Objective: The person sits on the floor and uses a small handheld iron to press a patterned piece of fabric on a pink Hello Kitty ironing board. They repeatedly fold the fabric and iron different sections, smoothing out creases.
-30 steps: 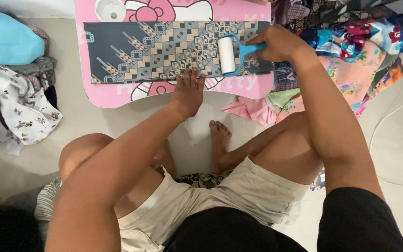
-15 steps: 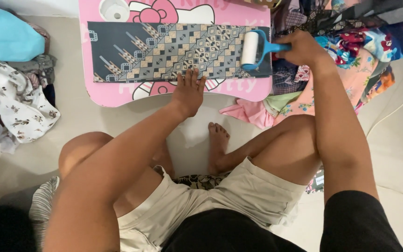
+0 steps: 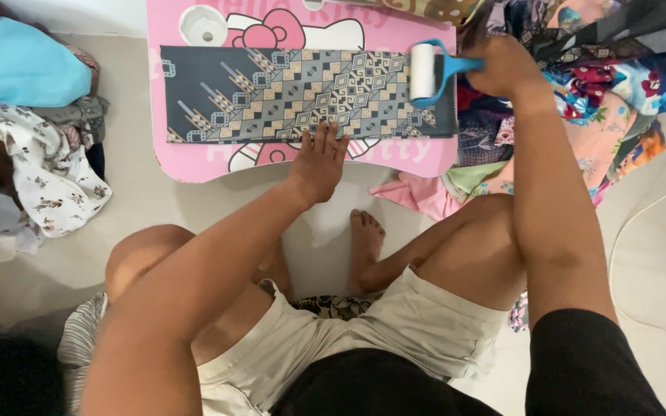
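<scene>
top edge of the shot chops off the far side of the pink lap table (image 3: 194, 166), so the cartoon cat printed on it only shows as a bow, bits of outline and some pale lettering that the cloth mostly covers anyway. there's a round cup recess (image 3: 203, 25) in its far left corner. the heap of colourful clothes (image 3: 618, 85) past the right hand is a jumble, can't really tell one piece from another, and the pile on the other side (a light blue garment (image 3: 21, 73), a white floral one (image 3: 40, 173)) runs off the left edge.

right hand (image 3: 505, 68) is closed around the blue handle of a lint roller (image 3: 424, 71), fingers hidden on the far side so you only see the back of the hand. the white roll sits just left of that hand, resting on the right end of the folded grey patterned cloth (image 3: 302, 96).

left hand (image 3: 319, 162) is flat and spread wide, fingertips pressing the near edge of the cloth, palm on the pink table rim. the cloth stretches out ahead of that hand and to both sides, lying flat across the table.

person's sitting on the floor, bare foot (image 3: 365, 239) right behind the left hand.
</scene>
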